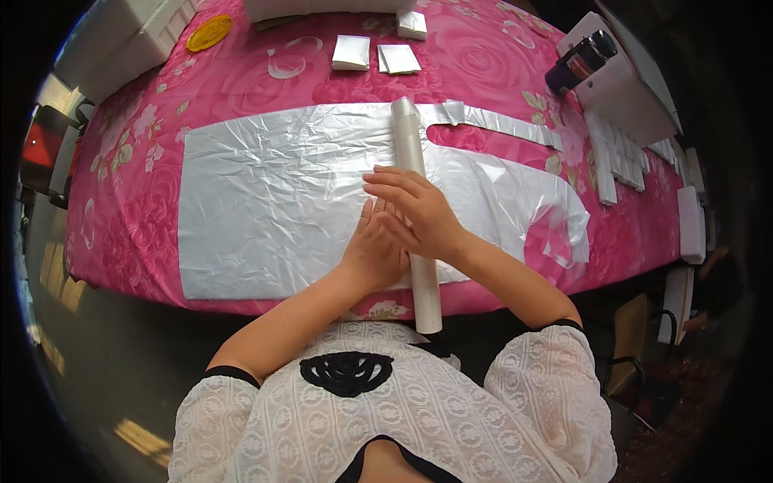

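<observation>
Silvery plastic sheet [266, 209] lies spread over the middle of the table [121, 241], creased, its left edge straight, its right side cut into a long strip and a curled loop. A pale roll [408, 143] rests across it front to back; I see its far end reach just past the sheet's far edge, while its near end juts out beyond the front of the table, toward the white patterned top [515, 386].

My right hand [421, 211] is over the roll, fingers stretched out and slightly parted, closed on nothing that I can see; whether the palm presses the roll, I cannot tell. My left hand [377, 251] is just to the left of the roll, over the sheet, its fingers partly covered by the right ones, so I cannot tell how far they open or whether they hold anything.

On the left I have a broad band of pink cloth between sheet and table edge; at the front the margin is thin. Beyond the far edge, room runs back to three white packets [352, 53]. On the right, the loop comes near a row of white packs [616, 157], with a dark bottle [581, 61] farther back.
</observation>
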`<state>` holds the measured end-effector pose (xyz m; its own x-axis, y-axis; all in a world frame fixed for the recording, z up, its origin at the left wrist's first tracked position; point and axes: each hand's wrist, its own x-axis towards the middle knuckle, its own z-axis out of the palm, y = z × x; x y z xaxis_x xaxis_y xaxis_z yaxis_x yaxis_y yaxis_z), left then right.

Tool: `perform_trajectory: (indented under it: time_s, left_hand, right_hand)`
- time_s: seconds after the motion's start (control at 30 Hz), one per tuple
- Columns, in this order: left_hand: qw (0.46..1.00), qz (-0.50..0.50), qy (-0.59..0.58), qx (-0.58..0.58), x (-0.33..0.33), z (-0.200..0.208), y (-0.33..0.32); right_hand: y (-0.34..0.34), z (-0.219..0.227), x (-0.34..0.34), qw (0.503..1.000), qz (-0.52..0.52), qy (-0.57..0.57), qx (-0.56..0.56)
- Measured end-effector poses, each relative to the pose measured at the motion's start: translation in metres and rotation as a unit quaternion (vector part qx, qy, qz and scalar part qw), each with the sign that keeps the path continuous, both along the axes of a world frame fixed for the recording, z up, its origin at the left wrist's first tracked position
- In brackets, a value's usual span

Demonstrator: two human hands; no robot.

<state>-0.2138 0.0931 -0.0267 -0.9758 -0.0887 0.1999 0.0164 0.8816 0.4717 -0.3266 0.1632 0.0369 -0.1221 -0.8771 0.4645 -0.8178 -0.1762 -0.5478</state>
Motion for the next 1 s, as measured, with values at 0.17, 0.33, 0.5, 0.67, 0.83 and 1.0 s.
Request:
perform_trajectory:
  time_s: [0.17,0.33,0.5,0.67,0.83,1.0]
  left_hand:
    - [0.998,0.037,-0.013,-0.049,0.002,-0.006,0.002]
    - [0.998,0.057,0.024,0.016,0.027,0.014,-0.034]
    - [0.985,0.144,0.092,0.007,0.114,0.045,-0.127]
    - [0.923,0.297,0.088,0.227,0.209,0.057,-0.154]
    - [0.871,0.382,0.052,0.303,0.277,0.036,-0.115]
    - [0.844,0.416,-0.009,0.339,0.275,0.022,-0.098]
  right_hand:
    - [0.082,-0.019,-0.036,0.980,0.017,0.117,0.161]
    - [0.055,-0.034,-0.024,0.973,0.060,0.137,0.174]
    - [-0.056,-0.022,0.068,0.939,0.296,-0.036,0.171]
    - [-0.103,0.010,0.122,0.925,0.343,-0.116,0.113]
    - [-0.155,-0.023,0.104,0.966,0.219,0.118,0.076]
    - [-0.207,-0.051,0.135,0.962,0.226,0.139,0.061]
